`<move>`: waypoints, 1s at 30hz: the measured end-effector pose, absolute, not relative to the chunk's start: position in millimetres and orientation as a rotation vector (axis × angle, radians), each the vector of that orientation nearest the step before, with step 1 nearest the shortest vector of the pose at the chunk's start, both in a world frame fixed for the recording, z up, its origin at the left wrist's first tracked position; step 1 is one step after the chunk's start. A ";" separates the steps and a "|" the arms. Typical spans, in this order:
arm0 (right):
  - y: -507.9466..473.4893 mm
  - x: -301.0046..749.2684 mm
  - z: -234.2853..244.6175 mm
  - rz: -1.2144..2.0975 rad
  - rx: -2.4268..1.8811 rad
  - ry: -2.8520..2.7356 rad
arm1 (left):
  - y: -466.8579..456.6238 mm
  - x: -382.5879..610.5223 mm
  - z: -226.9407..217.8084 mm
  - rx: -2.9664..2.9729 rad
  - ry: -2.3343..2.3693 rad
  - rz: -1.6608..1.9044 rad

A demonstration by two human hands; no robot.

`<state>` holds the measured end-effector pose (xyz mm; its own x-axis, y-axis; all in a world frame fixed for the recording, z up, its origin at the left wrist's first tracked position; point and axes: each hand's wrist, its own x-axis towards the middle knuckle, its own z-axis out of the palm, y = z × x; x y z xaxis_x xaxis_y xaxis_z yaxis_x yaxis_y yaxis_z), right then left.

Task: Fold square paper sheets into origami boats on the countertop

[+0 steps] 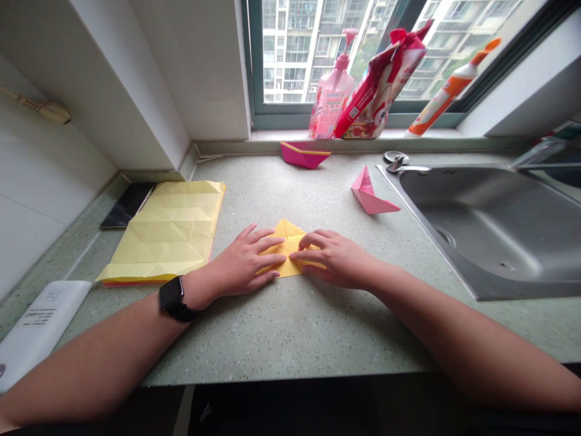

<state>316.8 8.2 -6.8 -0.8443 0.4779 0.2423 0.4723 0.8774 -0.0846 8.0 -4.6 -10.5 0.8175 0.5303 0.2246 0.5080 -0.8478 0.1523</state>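
Note:
A folded sheet of yellow origami paper [285, 229] lies on the counter in front of me, its pointed top facing the window and creases running across it. My left hand [242, 261], with a black watch on the wrist, rests on its left half, fingers spread flat. From the other side my right hand [338, 259] has bent fingers on the paper, index fingertip pressed near the middle crease and thumb lower down. Both hands cover much of the sheet's sides. Beyond them stand a magenta paper boat [305, 157] and a pink folded paper boat [370, 195].
On the left are a stack of creased yellow paper [175, 224], a dark phone [127, 204] and a white power bank [43, 327]. A steel sink [490, 242] takes up the right. A pump bottle [331, 100], red pouch [381, 91] and orange-white bottle [445, 97] line the windowsill.

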 end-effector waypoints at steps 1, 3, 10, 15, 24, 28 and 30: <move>8.0 316.9 -5.6 0.032 -0.725 -2.789 | -4.2 7.6 -10.3 2.921 0.843 0.410; 7.2 316.7 -3.5 0.038 -0.740 -2.789 | -3.6 7.2 -9.1 2.930 0.861 0.452; 5.6 316.8 -1.1 0.046 -0.762 -2.803 | -3.5 6.2 0.7 2.933 0.903 0.596; 5.8 317.3 -2.2 0.087 -0.779 -2.801 | -2.2 3.8 6.3 2.951 0.873 0.628; 9.6 322.8 -2.0 0.035 -0.899 -2.773 | 2.4 -3.1 4.4 2.993 0.914 0.548; 17.1 331.5 0.3 0.028 -0.991 -2.740 | 4.8 -3.7 -1.2 2.990 0.992 0.459; 18.9 333.5 0.6 0.047 -0.999 -2.736 | 4.8 -3.1 -1.2 2.966 1.037 0.481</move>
